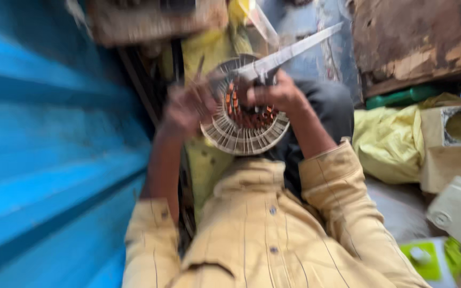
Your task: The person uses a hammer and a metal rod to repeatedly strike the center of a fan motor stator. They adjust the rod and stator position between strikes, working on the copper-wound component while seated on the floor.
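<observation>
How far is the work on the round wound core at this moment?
Done: copper coils already sit in part of the round core. In hand: the left hand and right hand grip it, a long white strip at its top. Left: the lower slots look empty, though blurred.

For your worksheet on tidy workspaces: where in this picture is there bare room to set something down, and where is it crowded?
One bare patch: the grey floor between the yellow cloth and the pale boxes. Elsewhere it is crowded: both hands, left and right, hold the round motor core over the lap, tight against the blue wall.
</observation>
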